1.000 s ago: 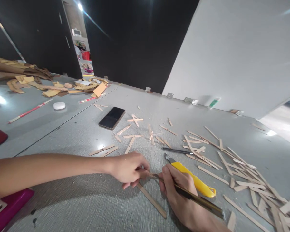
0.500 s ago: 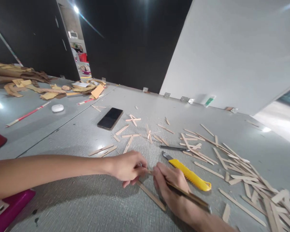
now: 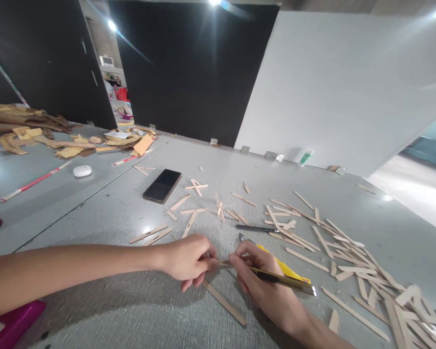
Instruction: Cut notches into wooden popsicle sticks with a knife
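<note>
Wood shows as a thin stick between the two grips, where the left hand pinches it with closed fingers, seemingly for steadiness, while the right hand wraps snugly around a knife, a yellow cutter just beyond, no lettering legible.

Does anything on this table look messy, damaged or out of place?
Yes, clutter: wooden sticks lie crisscrossed in an uneven heap on the right, and torn brown and yellow scraps are strewn at the far left. A yellow cutter lies partly hidden behind the right hand, so perhaps easily overlooked.
</note>
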The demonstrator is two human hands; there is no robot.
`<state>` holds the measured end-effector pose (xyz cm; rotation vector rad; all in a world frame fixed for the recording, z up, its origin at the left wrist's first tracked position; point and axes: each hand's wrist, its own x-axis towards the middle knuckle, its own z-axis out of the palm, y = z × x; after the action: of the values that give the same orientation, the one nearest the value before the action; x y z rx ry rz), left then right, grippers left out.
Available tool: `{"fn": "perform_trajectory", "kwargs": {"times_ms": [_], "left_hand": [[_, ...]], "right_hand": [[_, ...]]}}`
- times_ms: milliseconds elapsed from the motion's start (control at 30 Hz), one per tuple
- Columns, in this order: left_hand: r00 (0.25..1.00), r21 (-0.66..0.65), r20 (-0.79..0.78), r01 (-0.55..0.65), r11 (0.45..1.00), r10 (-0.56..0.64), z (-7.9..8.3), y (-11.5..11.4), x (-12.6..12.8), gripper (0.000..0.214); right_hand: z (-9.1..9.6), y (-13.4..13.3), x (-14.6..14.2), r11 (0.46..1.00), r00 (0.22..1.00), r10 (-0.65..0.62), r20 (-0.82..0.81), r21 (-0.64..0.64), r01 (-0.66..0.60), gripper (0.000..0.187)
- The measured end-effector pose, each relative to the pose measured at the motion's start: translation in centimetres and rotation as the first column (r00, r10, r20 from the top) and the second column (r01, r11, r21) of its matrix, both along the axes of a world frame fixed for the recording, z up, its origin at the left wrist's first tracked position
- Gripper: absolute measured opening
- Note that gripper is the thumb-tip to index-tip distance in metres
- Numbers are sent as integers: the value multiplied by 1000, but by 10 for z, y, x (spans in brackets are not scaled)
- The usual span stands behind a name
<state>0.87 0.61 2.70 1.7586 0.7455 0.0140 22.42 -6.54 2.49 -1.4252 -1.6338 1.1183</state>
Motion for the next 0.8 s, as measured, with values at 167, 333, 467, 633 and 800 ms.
{"fn": "perform_trajectory", "kwargs": {"times_ms": [167,333,467,633,800], "left_hand": [[1000,-3,10,-10,1000,10,-3,0,-1,30],[1000,-4,17,-15,1000,15,-6,0,0,32],[1000,-11,12,-18,1000,19,-5,-1,1,34],[1000,-54,-15,-20,998,19,-2,1,3,35],[999,-83,-15,-45,996,44,-4,3,3,34]], "right_hand": [[-3,-2,-1,999,999,0,-33,-44,-2,43],[-6,0,-2,999,999,21,-25,-29,-21,39],[-5,0,0,998,998,54,-42,-40,-56,35],[0,1,8,983,987,123,-100,-126,-135,25],[24,5,26,927,923,270,-276,-184,-326,25]]}}
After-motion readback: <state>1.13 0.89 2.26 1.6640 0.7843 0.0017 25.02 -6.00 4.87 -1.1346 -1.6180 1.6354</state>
